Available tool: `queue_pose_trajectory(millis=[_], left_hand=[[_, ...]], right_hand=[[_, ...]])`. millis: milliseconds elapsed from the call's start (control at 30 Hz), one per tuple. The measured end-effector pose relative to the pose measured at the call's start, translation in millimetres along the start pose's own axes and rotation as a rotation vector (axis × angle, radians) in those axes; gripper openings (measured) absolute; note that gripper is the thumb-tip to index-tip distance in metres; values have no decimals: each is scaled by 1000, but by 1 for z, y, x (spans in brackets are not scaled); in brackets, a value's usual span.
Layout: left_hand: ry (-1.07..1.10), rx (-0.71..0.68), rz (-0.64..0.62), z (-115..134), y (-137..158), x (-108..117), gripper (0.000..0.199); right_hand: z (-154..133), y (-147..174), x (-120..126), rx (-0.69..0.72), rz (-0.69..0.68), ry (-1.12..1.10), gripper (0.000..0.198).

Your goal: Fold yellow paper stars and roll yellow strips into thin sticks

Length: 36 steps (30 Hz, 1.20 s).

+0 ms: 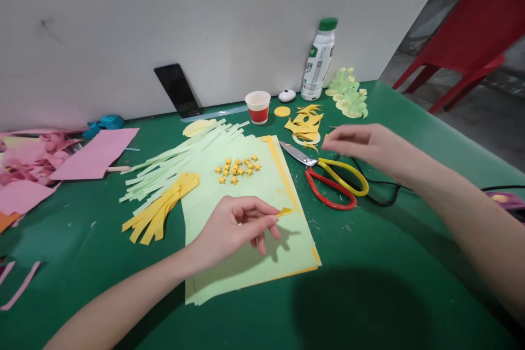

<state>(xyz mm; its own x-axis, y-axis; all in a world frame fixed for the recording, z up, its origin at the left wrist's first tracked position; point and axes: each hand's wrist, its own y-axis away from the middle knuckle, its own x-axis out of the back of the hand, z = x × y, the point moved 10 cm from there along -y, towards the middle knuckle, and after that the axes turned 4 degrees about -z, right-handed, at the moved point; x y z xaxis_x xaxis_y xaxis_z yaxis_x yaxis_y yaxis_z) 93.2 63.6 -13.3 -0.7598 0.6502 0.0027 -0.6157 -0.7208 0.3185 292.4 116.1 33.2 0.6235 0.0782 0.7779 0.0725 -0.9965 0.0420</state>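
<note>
Between the thumb and fingertips of my left hand is a small folded yellow paper strip, held above a stack of pale green paper. My right hand is closed in a pinch beside the yellow paper scraps, with a tiny yellow bit of paper showing at its fingertips. Several small yellow paper stars lie on the green sheets. Yellow paper strips fan out to the left, overlapping light green strips. Scissors with red and yellow handles rest just below my right hand.
Along the wall stand a black phone, a red-and-white paper cup and a green-capped bottle. Green paper flowers are at the back right. Pink paper lies left. A black cable runs right.
</note>
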Motion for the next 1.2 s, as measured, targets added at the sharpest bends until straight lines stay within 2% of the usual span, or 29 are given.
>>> queue_pose_trajectory(millis=[67,133,167,267,433,533,867,1033,1200], left_hand=[[13,-49,-10,21,6,-1,7],[58,-107,-23,41,12,-2,4],[82,-121,-24,48,14,-2,4],[140,-145,-47,61,18,-6,4],[194,-150,-130,62,18,-16,8],[235,-134,-148,58,19,-17,9],[290,-94,-216,52,20,-20,7],[312,-91,-226,51,20,-20,7],[339,-83,-253,50,20,-22,7]], right_hand=[[-39,10,-18,163,-128,-146,34],[-71,23,-28,305,-184,-260,32],[-87,30,-28,402,-191,-386,25],[-107,46,-28,513,-186,-588,6],[-112,57,-21,533,-86,-683,6],[-116,60,-21,560,-72,-681,8],[-126,69,-14,752,62,-538,13],[-128,77,-8,803,133,-455,15],[-130,80,-9,840,139,-409,16]])
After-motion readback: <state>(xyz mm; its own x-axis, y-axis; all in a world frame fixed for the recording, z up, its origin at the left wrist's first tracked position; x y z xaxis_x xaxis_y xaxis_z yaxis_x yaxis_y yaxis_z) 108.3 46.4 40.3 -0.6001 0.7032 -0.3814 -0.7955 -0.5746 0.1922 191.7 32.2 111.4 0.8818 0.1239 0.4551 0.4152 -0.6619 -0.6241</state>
